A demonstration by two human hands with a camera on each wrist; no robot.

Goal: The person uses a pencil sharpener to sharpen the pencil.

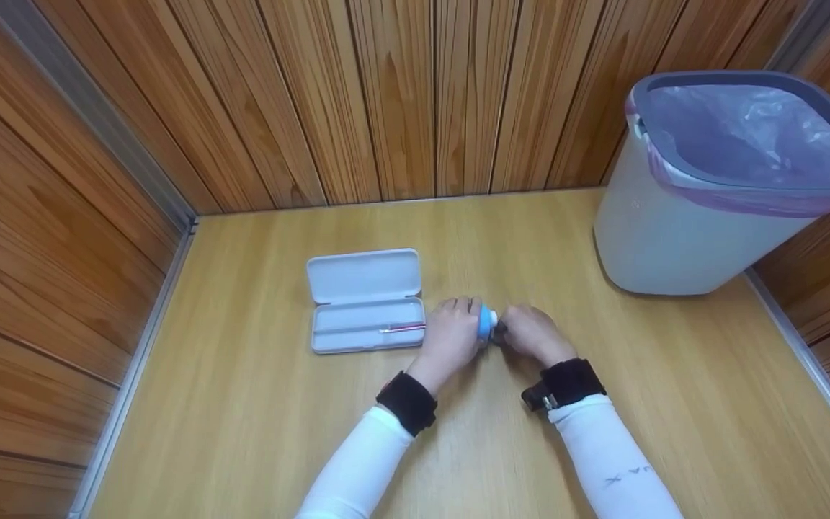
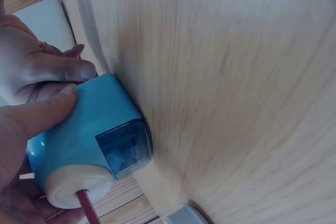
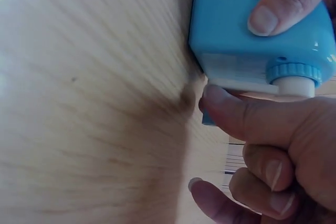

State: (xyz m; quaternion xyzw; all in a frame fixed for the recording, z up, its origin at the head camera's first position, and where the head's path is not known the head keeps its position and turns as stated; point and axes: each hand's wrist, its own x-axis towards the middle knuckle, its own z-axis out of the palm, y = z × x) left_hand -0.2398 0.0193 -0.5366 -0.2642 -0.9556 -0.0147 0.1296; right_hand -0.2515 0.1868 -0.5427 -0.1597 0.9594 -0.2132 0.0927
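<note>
A blue crank pencil sharpener (image 2: 84, 140) stands on the table, its dark translucent shavings drawer (image 2: 126, 150) low on the front. My left hand (image 1: 451, 331) grips the body from above, thumb along its side. From the round white front ring sticks a red pencil (image 2: 88, 208); in the head view it points left over the pencil case. My right hand (image 1: 534, 333) is at the back of the sharpener. Between thumb and index finger it pinches the end of the white crank arm (image 3: 247, 86), with the other fingers curled beneath. The pencil's tip is hidden inside the sharpener.
An open grey pencil case (image 1: 364, 277) lies left of the hands, lid tilted back. At the right rear stands a white waste bin (image 1: 689, 238) with a grey rim and a plastic liner. Wood-panelled walls (image 1: 400, 101) border the table at the back and sides.
</note>
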